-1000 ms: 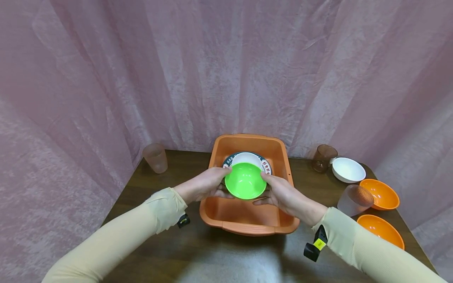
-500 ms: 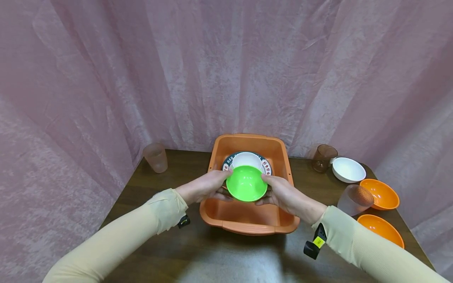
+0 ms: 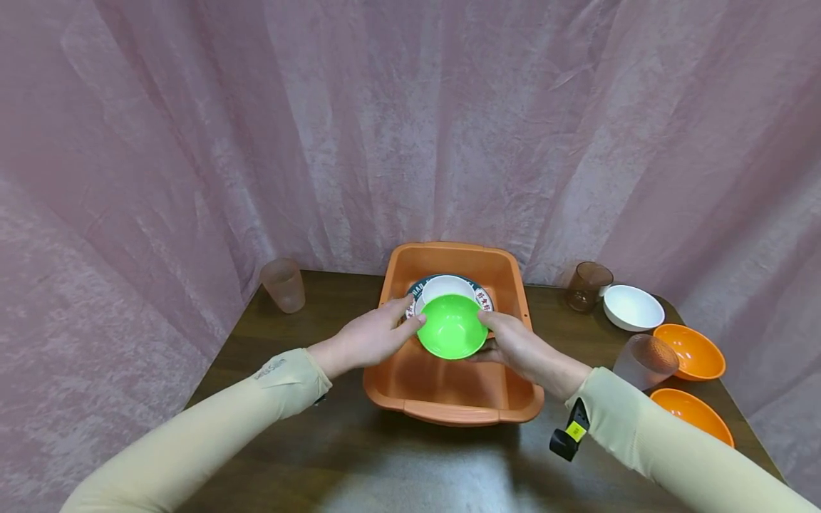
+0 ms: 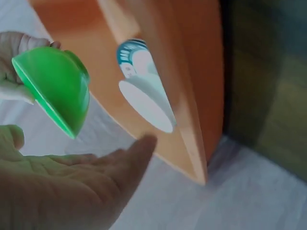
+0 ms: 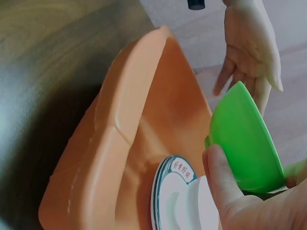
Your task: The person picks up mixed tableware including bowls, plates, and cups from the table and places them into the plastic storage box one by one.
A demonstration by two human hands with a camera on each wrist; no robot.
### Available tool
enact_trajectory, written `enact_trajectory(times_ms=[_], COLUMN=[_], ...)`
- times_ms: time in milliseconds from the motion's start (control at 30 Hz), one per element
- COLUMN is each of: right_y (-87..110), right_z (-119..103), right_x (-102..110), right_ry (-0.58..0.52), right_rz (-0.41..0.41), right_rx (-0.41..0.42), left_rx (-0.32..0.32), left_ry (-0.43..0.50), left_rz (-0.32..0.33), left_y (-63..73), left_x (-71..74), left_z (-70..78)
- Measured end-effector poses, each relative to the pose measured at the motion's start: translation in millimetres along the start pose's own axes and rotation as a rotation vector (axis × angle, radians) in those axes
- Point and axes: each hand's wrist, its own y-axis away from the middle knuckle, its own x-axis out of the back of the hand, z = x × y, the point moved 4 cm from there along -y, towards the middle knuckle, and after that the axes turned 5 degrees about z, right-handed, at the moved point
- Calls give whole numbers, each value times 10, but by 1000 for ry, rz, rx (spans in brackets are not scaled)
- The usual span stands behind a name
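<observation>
A green bowl (image 3: 452,326) is held above the orange basin (image 3: 449,415) by my right hand (image 3: 522,349), thumb at the rim and fingers under the side. My left hand (image 3: 368,340) is beside the bowl with its fingers extended. In the left wrist view a gap shows between that hand (image 4: 81,187) and the green bowl (image 4: 55,88). Inside the basin, a white bowl (image 3: 447,286) sits on plates (image 3: 484,299) with a dark green patterned rim; the right wrist view shows the plates (image 5: 163,191) stacked.
A frosted cup (image 3: 284,286) stands at the table's back left. On the right are a brown glass (image 3: 586,286), a white bowl (image 3: 632,308), a clear cup (image 3: 643,362) and two orange bowls (image 3: 695,353), (image 3: 693,415). A pink curtain (image 3: 410,128) hangs behind the table.
My left hand has come off the green bowl and its fingers have straightened. The bowl, still in my right hand, has shifted slightly to the right.
</observation>
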Motion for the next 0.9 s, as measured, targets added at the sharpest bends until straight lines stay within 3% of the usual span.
enact_trajectory(times_ms=[167,367,600,900], right_y=[-45,-105,-232,-508], right_z=[-13,-75,-180,-312], right_x=[68,141,209,306], right_ry=[9,42,60,88], right_rz=[18,-12,14,108], right_rx=[4,11,4,-15], left_rx=[-117,-219,-292,-314], left_ry=[-248,-417,-487,-531], left_rz=[95,113,113,76], left_y=[92,256,388,436], left_x=[43,39,-13,-40], left_z=[12,45,74,109])
